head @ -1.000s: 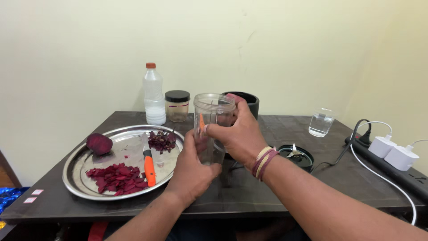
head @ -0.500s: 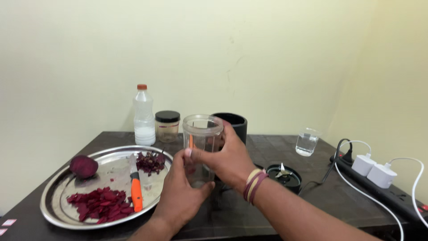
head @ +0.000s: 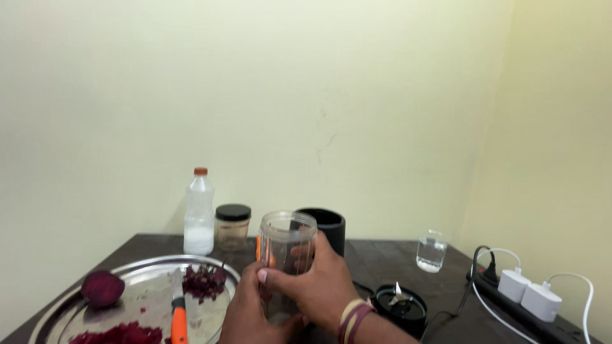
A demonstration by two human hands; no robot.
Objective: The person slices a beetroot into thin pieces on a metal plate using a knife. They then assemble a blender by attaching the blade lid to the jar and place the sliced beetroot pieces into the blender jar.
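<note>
**Both hands on clear blender jar, upright over table**

I see my right hand (head: 319, 283) wrapped around the clear blender jar (head: 286, 255), fingers curled across its front. My left hand (head: 252, 309) grips the jar's lower part from the near side, thumb up against it. Jar upright, mouth open, just in front of the black blender base (head: 328, 226). Blade cap (head: 400, 302) lies to the right; water glass (head: 431, 251) farther right. Left: steel tray (head: 143, 271) with beetroot (head: 102, 288), orange-handled knife (head: 178, 318). Behind: bottle (head: 199, 213), lidded jar (head: 233, 226).
</note>
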